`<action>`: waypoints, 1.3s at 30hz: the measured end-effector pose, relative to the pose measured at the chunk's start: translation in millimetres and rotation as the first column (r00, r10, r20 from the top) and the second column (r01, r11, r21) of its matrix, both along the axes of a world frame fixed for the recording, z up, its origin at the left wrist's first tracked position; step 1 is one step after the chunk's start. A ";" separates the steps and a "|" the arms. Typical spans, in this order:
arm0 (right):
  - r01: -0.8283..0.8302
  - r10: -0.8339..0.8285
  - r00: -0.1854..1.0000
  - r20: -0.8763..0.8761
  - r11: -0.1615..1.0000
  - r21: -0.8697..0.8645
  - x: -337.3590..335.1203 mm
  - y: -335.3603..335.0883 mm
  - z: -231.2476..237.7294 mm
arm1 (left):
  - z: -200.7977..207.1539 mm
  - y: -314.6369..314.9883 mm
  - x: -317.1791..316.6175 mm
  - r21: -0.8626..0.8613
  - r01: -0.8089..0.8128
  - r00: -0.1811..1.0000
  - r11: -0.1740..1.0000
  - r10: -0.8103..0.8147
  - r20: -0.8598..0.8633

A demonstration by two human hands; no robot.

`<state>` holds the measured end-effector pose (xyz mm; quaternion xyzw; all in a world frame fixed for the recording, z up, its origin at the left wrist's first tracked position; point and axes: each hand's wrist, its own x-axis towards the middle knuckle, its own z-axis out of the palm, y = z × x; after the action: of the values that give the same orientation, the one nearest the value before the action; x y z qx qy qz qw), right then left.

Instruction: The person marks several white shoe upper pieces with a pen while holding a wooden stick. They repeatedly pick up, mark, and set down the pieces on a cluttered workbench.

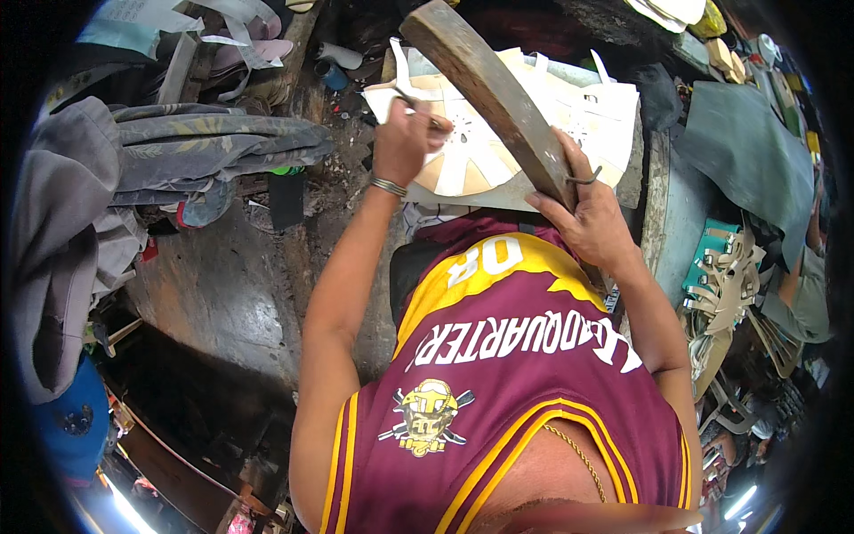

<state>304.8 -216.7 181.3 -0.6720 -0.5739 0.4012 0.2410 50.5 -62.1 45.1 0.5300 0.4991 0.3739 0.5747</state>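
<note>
My left hand is closed and slightly blurred, with a thin dark tool showing at its fingers; its exact kind is unclear. My right hand grips the near end of a long, worn wooden bar, thumb on one side and fingers on the other. The bar slants up and away to the left, over cream and white flat cut pieces with strap shapes and small dark holes. These lie on a grey board in front of my lap, partly hidden by the bar.
To the left, grey and patterned cloths are heaped beside a dark worn bench surface. A small blue cup stands beyond my left hand. At the right hang a grey-green sheet and a bundle of beige straps.
</note>
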 end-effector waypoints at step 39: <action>-0.236 0.291 0.928 0.233 0.942 -0.239 -1.1 -35.7 -85.3 | 42.8 24.9 126.3 -0.124 0.119 0.963 0.985 -0.083 0.258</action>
<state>303.7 -252.3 96.0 -0.6573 -0.6416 0.3938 0.0346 176.8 -37.2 88.0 0.4619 0.4191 0.3727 0.6871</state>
